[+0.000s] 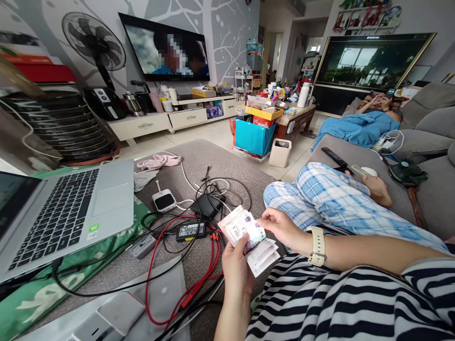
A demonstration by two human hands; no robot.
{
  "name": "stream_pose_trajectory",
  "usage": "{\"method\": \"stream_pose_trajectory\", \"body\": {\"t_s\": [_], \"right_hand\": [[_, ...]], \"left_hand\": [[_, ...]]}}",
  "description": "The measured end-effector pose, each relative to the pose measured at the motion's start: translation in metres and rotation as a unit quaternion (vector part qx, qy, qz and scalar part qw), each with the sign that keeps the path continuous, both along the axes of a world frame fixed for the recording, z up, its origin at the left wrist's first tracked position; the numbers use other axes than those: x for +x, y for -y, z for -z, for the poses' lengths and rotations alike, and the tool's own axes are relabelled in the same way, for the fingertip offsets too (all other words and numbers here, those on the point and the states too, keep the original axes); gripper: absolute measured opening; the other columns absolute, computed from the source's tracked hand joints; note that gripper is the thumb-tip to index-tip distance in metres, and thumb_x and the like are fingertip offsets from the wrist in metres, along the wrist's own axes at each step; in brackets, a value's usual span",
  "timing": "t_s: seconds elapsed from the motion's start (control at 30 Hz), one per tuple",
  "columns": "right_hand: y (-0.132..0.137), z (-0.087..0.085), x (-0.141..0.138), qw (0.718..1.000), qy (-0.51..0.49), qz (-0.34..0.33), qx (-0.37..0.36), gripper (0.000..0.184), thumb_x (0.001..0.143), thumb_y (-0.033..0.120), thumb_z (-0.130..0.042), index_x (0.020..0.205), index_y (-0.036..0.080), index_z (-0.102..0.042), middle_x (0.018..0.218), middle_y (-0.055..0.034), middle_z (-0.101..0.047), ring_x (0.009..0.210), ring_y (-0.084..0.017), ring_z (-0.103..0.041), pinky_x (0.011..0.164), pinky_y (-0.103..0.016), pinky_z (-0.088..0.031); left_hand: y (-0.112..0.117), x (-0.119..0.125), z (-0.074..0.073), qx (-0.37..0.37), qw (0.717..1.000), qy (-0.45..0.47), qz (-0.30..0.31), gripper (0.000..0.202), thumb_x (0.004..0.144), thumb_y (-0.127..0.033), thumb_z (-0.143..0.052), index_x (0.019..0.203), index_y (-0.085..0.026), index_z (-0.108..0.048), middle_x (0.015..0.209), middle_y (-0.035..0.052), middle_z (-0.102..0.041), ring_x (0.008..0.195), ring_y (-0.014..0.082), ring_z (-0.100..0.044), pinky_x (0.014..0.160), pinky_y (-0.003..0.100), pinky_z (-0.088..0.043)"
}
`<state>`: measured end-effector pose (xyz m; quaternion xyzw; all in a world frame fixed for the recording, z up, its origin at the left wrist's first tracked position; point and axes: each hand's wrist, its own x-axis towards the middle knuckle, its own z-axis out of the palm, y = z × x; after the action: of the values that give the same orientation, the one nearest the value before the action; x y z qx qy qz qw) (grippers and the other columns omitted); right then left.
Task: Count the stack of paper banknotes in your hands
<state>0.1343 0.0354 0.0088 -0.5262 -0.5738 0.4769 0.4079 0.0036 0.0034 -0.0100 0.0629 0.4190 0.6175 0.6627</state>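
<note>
Head view: clamping fanned, pale printed paper notes (234,228) between thumb and fingers of left hand (236,263), over grey woven upholstery (223,154); pinching their right edge with fingertips of right hand (280,228). Unable to read white label (190,231) on black rectangular power adapter (180,237). Beyond, seeing open beige plastic bin (280,157) with dark, indistinct contents.

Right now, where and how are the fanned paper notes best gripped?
Probably by a flat pinch where the paper notes overlap, coming from the person's side, as the left grip does, thumb on top; the sheets look thin and fanned, so one corner might catch only some.
</note>
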Motion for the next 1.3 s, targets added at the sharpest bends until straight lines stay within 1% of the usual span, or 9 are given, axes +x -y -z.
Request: {"method": "stream_pose_trajectory", "body": {"t_s": [0.07,0.27,0.4,0.53,0.7,0.83,1.03,1.17,1.3], "right_hand": [[-0.001,0.003,0.001,1.000,0.011,0.001,0.007,0.025,0.079,0.040,-0.062,0.072,0.018,-0.050,0.063,0.0031,-0.049,0.060,-0.012,-0.044,0.057,-0.026,-0.034],[-0.003,0.007,0.002,0.999,0.023,-0.007,0.026,0.025,0.080,0.038,-0.060,0.068,0.018,-0.050,0.062,0.0032,-0.047,0.060,-0.012,-0.041,0.057,-0.026,-0.033],[-0.002,0.004,0.000,0.999,-0.001,-0.013,0.036,0.024,0.080,0.038,-0.060,0.070,0.018,-0.052,0.063,0.0034,-0.046,0.060,-0.011,-0.040,0.057,-0.025,-0.032],[0.002,-0.004,-0.003,0.998,-0.035,-0.029,0.040,0.023,0.080,0.037,-0.060,0.072,0.016,-0.054,0.063,0.0032,-0.047,0.060,-0.011,-0.041,0.057,-0.025,-0.032],[0.005,-0.011,-0.005,0.997,-0.058,-0.051,0.025,0.023,0.081,0.039,-0.060,0.076,0.016,-0.057,0.063,0.0031,-0.049,0.057,-0.010,-0.041,0.054,-0.025,-0.031],[0.005,-0.009,-0.004,0.997,-0.060,-0.054,0.019,0.023,0.081,0.039,-0.060,0.078,0.016,-0.057,0.065,0.0024,-0.051,0.058,-0.010,-0.042,0.054,-0.024,-0.032],[0.005,-0.007,-0.003,0.996,-0.067,-0.061,0.017,0.026,0.081,0.041,-0.061,0.077,0.016,-0.056,0.066,0.0027,-0.051,0.056,-0.009,-0.042,0.053,-0.023,-0.032],[0.006,-0.010,-0.003,0.995,-0.059,-0.073,0.012,0.031,0.085,0.046,-0.055,0.077,0.016,-0.056,0.057,0.0027,-0.052,0.051,-0.010,-0.043,0.051,-0.024,-0.031],[0.007,-0.011,-0.003,0.996,-0.049,-0.075,0.017,0.032,0.085,0.047,-0.053,0.072,0.017,-0.055,0.051,0.0040,-0.049,0.049,-0.010,-0.043,0.053,-0.025,-0.032]], "left_hand": [[0.000,0.000,0.001,-0.001,1.000,-0.002,0.003,0.030,0.069,-0.008,-0.064,0.099,-0.010,-0.066,0.089,0.0122,-0.072,0.082,0.0235,-0.069,0.078,0.036,-0.054],[0.001,0.000,-0.001,0.003,1.000,-0.001,0.002,0.030,0.071,-0.011,-0.064,0.102,-0.009,-0.066,0.096,0.0143,-0.071,0.084,0.0239,-0.069,0.078,0.036,-0.055],[-0.001,0.000,-0.001,0.007,1.000,0.027,-0.011,0.029,0.078,-0.018,-0.059,0.104,-0.008,-0.065,0.098,0.0152,-0.071,0.086,0.0252,-0.069,0.079,0.038,-0.054],[-0.002,0.001,0.000,0.010,0.999,0.037,-0.009,0.031,0.079,-0.022,-0.058,0.106,-0.007,-0.065,0.099,0.0156,-0.071,0.086,0.0257,-0.069,0.080,0.038,-0.054],[0.000,0.002,-0.005,0.012,1.000,0.014,-0.019,0.031,0.080,-0.020,-0.057,0.107,-0.006,-0.065,0.095,0.0155,-0.071,0.084,0.0250,-0.069,0.079,0.037,-0.054],[0.002,0.002,-0.009,0.011,1.000,0.010,-0.023,0.029,0.079,-0.017,-0.056,0.104,-0.006,-0.066,0.094,0.0151,-0.072,0.083,0.0244,-0.069,0.079,0.036,-0.054],[0.001,0.002,-0.009,0.006,1.000,0.009,-0.024,0.029,0.077,-0.016,-0.056,0.103,-0.007,-0.066,0.094,0.0142,-0.072,0.083,0.0237,-0.069,0.078,0.035,-0.054],[0.002,0.001,-0.011,-0.009,1.000,-0.001,-0.015,0.028,0.075,-0.016,-0.060,0.101,-0.006,-0.065,0.090,0.0147,-0.072,0.080,0.0243,-0.070,0.077,0.036,-0.054],[0.002,0.001,-0.010,0.001,1.000,-0.006,-0.022,0.030,0.074,-0.014,-0.062,0.103,-0.008,-0.065,0.095,0.0147,-0.071,0.083,0.0242,-0.069,0.078,0.036,-0.054]]}}
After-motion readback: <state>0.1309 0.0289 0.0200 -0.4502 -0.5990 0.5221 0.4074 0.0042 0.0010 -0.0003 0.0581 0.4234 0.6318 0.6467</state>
